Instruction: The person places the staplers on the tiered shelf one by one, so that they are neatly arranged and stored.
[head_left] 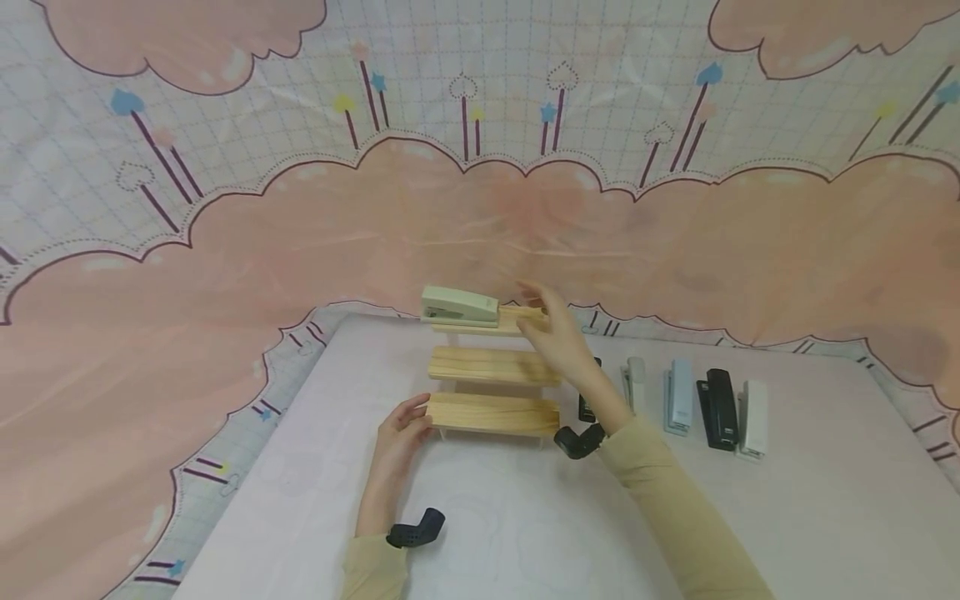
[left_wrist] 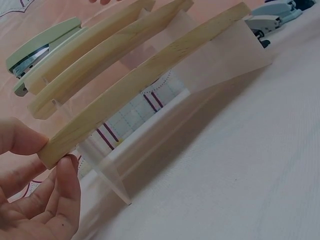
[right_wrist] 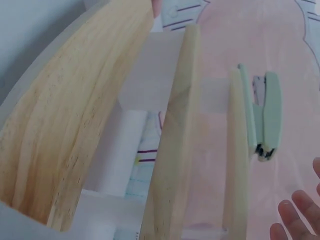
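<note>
A three-tier display rack with wooden boards (head_left: 492, 414) and clear supports (left_wrist: 220, 55) stands on the table. My left hand (head_left: 401, 433) pinches the left end of its lowest board, thumb on one side and fingers on the other in the left wrist view. On the left part of the top board lies a pale green stapler (head_left: 459, 306), long side along the board. My right hand (head_left: 555, 332) is raised at the right end of the top board, fingers spread and holding nothing. In the right wrist view its fingertips (right_wrist: 292, 215) appear apart from the green stapler.
Right of the rack stand several staplers in a row: a black one partly hidden by my right arm, a whitish one (head_left: 636, 383), a light blue one (head_left: 679, 396), a black one (head_left: 720, 408) and a white one (head_left: 753, 418). A patterned cloth backdrop (head_left: 480, 225) rises behind the table.
</note>
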